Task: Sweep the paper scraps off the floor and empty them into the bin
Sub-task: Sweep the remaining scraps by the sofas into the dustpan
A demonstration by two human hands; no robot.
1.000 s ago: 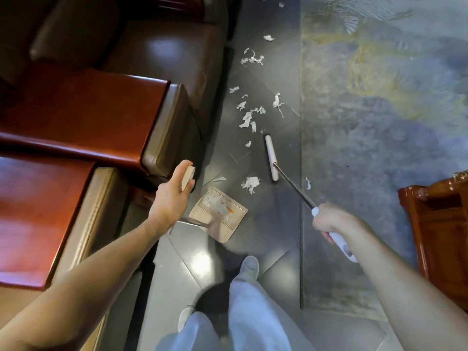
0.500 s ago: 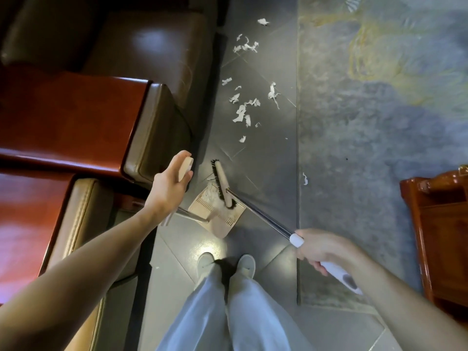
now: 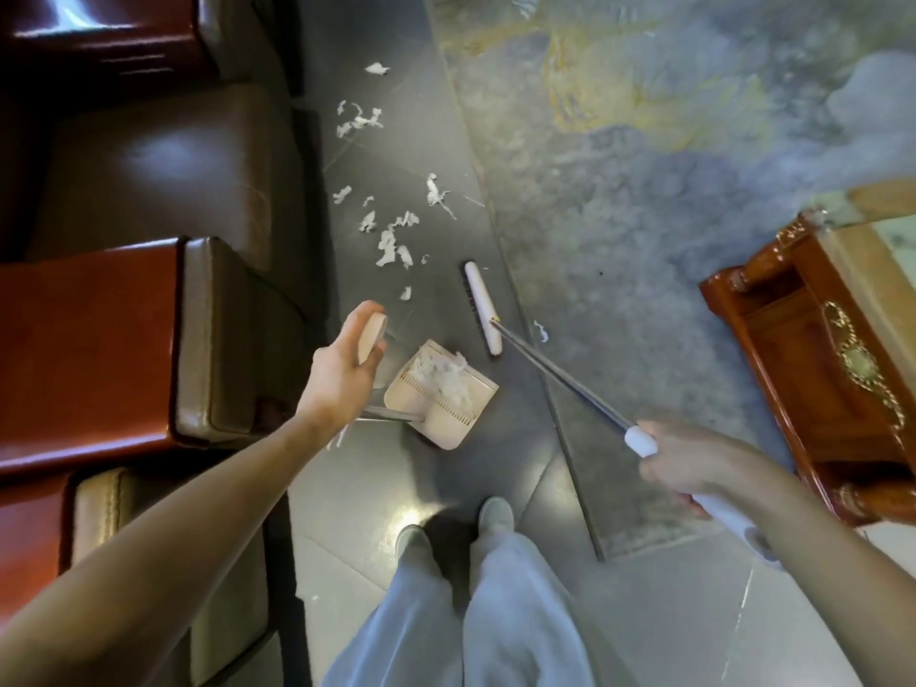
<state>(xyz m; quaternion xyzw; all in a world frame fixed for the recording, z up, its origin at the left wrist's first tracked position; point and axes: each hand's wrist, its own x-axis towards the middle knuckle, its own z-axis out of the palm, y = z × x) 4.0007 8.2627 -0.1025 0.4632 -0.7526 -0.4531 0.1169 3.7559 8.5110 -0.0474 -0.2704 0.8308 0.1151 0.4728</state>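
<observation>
My left grip (image 3: 342, 369) is curled round the beige top of the dustpan handle (image 3: 372, 334), thumb on the near side. My right grip (image 3: 679, 468) is closed round the white sleeve of the broom (image 3: 560, 374), whose dark shaft runs forward and left from it.

The dustpan (image 3: 446, 414) sits on the grey tiled floor (image 3: 396, 478), ahead of my shoes. A heap of paper scraps (image 3: 443, 376) lies inside it. The broom head (image 3: 482, 309) is just beyond the pan's right corner and apart from it, bristles facing left. I cannot tell whether it touches the floor.

Loose scraps (image 3: 391, 245) lie scattered on the tiles beyond the pan, between the brown leather sofa (image 3: 163, 161) and the rug (image 3: 644, 215). One bit (image 3: 540, 332) lies at the rug's edge. A carved wooden stand (image 3: 818, 369) is on my right.
</observation>
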